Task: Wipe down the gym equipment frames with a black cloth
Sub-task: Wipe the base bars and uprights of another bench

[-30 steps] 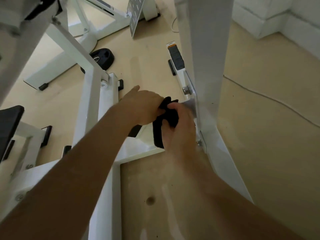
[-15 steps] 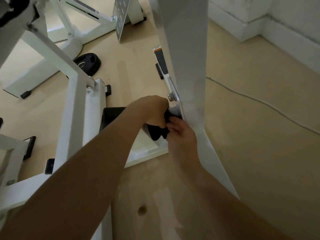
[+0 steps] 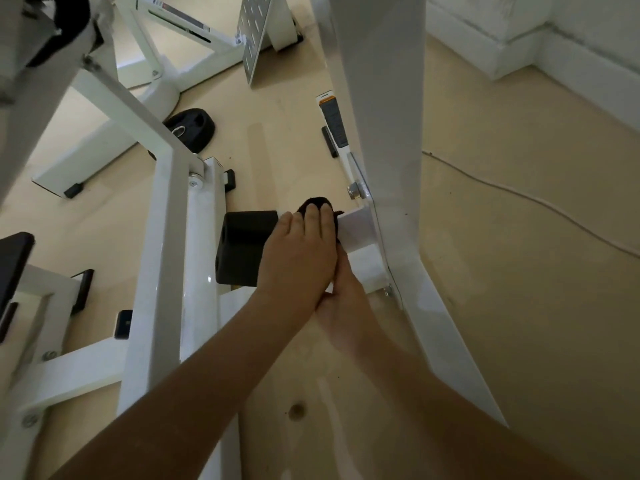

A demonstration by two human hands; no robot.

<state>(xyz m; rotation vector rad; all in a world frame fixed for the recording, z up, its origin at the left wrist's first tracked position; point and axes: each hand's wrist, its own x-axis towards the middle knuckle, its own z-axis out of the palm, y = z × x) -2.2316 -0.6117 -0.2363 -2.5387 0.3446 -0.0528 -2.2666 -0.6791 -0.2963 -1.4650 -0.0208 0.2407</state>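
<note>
a black cloth (image 3: 317, 203) is seen bunched on top of a low white bar (image 3: 358, 221) of the gym frame, just beside the bolted joint where that bar meets a tall white post (image 3: 381, 98). only a small dark edge of the cloth is shown past the fingertips; the rest is covered by the straight fingers of the left hand (image 3: 298, 258), which are pressed flat on it. the frame is painted glossy white.
</note>
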